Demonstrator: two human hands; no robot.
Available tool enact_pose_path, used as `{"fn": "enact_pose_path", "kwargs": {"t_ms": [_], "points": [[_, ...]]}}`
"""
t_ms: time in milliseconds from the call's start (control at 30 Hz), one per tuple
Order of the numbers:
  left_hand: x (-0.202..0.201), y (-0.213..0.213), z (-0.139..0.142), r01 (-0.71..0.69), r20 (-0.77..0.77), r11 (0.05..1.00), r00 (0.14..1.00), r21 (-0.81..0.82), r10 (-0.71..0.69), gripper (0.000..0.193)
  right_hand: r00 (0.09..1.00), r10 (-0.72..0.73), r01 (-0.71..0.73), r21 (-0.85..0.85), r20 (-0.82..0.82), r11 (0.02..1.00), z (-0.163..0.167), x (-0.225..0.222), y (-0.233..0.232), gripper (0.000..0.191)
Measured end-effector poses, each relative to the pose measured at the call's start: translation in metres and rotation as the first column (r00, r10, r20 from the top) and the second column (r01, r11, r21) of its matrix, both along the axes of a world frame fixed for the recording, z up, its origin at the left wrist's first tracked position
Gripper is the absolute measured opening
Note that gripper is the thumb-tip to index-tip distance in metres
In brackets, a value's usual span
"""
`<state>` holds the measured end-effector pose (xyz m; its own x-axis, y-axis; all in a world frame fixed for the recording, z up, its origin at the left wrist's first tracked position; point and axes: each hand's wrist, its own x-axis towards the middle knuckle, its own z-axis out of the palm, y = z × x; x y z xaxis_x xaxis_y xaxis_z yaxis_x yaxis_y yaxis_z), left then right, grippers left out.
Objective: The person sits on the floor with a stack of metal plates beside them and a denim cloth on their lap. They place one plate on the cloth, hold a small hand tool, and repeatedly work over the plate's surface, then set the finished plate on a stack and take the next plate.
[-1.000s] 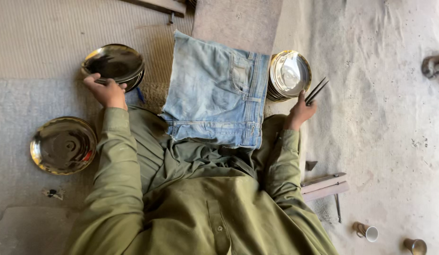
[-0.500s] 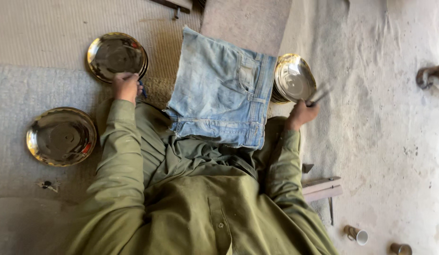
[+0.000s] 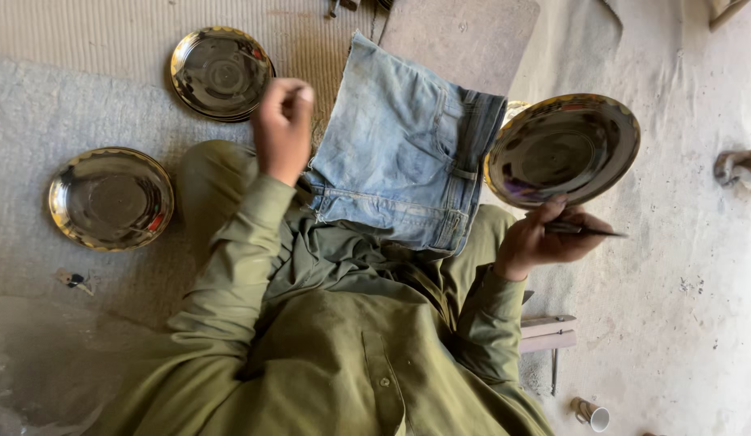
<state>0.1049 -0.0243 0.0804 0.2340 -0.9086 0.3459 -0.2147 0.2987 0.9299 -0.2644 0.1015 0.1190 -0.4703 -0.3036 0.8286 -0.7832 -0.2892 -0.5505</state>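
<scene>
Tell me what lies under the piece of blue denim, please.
The denim covers the person's lap: olive-green clothing shows below its hem and a grey slab beyond its far edge. Anything directly beneath is hidden.

Shiny brass-gold plate, faded blue denim, olive-green sleeves, grey mat.

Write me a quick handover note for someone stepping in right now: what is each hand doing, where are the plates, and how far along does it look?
Right hand: holds a shiny metal plate lifted and tilted off the floor, with a thin dark tool pinched in the same fingers.
Left hand: raised above the lap, loosely fisted; whether it holds anything cannot be told.
Denim cloth: spread over the lap.
Two more metal plates lie flat on the mat at the left, one far, one near.
Done: one plate is in hand.
Left: it is not over the cloth yet; what work the plates need or have had cannot be told.
</scene>
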Motion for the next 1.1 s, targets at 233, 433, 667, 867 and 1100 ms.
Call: {"fn": "enact_pose_path", "kwargs": {"t_ms": [233,433,667,867,1100], "points": [[-0.051,0.037,0.056,0.278,0.531,0.950,0.832,-0.143,-0.163,0.033,0.909,-0.101,0.029,-0.181,-0.405,0.983,0.050,0.018,0.028,0.028],[-0.056,0.042,0.048,0.273,0.564,0.960,0.803,-0.061,-0.192,0.023,0.962,-0.153,0.119,-0.157,-0.228,0.980,0.025,0.028,0.041,0.047],[-0.050,0.038,0.041,0.235,0.415,0.971,0.888,-0.038,-0.199,0.021,0.820,0.399,-0.522,0.250,0.410,0.816,-0.038,0.056,-0.010,0.043],[-0.063,0.029,0.048,0.229,0.463,0.973,0.867,-0.038,-0.186,0.059,0.838,0.313,-0.528,0.516,0.448,0.675,0.023,0.059,-0.003,0.039],[-0.101,0.024,0.054,0.170,0.613,0.979,0.764,0.110,-0.202,0.092,0.954,0.258,-0.272,0.804,0.153,0.528,0.104,0.092,-0.003,0.053]]}}
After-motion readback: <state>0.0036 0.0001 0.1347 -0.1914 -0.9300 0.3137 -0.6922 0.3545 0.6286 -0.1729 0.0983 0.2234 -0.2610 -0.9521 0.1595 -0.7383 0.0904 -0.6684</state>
